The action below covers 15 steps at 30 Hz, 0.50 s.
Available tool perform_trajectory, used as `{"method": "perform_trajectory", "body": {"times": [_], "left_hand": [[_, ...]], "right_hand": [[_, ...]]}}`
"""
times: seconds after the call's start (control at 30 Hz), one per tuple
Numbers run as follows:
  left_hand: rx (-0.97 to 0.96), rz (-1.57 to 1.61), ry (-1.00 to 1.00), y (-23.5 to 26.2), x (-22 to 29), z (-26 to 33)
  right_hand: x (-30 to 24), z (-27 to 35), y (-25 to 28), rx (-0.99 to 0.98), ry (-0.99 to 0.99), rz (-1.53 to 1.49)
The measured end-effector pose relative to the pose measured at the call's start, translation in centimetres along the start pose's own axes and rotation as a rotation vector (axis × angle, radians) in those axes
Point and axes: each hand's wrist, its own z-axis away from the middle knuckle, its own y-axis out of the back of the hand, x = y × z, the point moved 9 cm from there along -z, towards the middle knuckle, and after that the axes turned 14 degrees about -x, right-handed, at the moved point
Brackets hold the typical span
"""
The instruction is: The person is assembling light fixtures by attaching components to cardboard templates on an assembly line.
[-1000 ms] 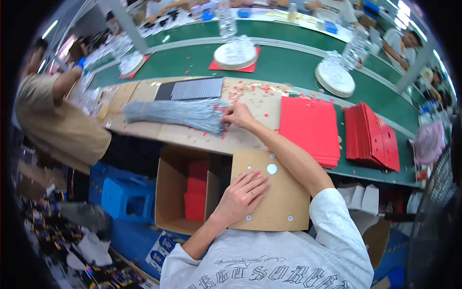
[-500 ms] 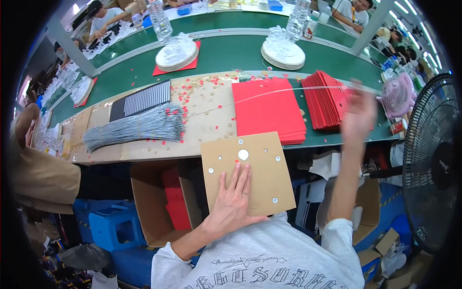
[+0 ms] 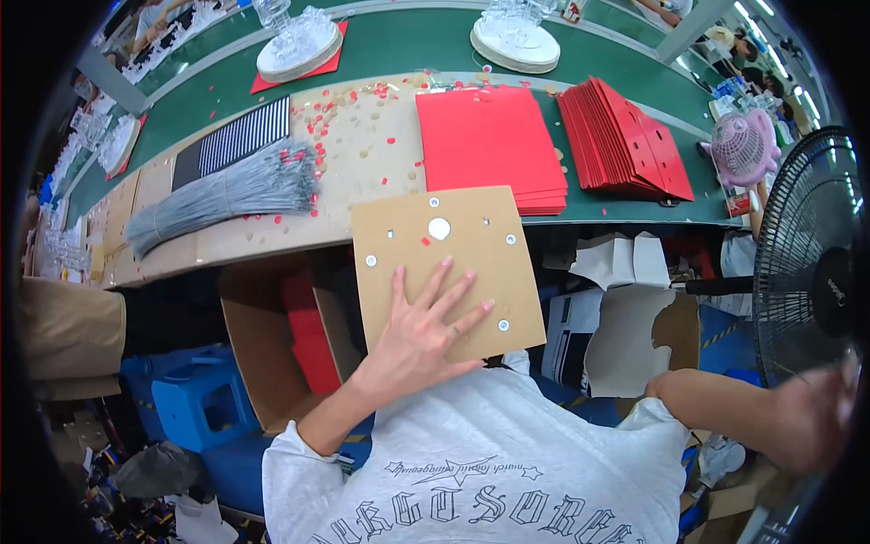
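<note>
A square brown cardboard panel (image 3: pixel 471 263) rests against the table's front edge and my body. It has a round central hole, two small slots and several metal eyelets, and a small red scrap lies by the hole. My left hand (image 3: pixel 419 328) lies flat on it with the fingers spread. My right hand (image 3: pixel 818 412) is far out at the right, beside the black fan, smeared by motion; whether it holds anything cannot be made out. On the table, left of the panel, lies a tied bundle of thin grey wires (image 3: pixel 222 195).
Behind the panel lies a stack of red sheets (image 3: pixel 489 150), with folded red cards (image 3: pixel 625 145) to its right. A black-and-white striped sheet (image 3: pixel 243 129) sits behind the wires. A pink fan (image 3: pixel 745 145) and a large black fan (image 3: pixel 807 263) stand right. Below are an open carton (image 3: pixel 249 335) and blue stool (image 3: pixel 204 408).
My right hand has swung from above the red cards, where a thin strand trailed from the wire bundle, down to the far right. The left hand's fingers have spread. The view has tilted down.
</note>
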Motion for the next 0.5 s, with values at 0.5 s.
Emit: {"method": "perform_trajectory", "body": {"times": [0.5], "left_hand": [[0.01, 0.044, -0.016, 0.4, -0.8, 0.4]], "right_hand": [[7.2, 10.8, -31.1, -0.838, -0.258, -0.276]]}}
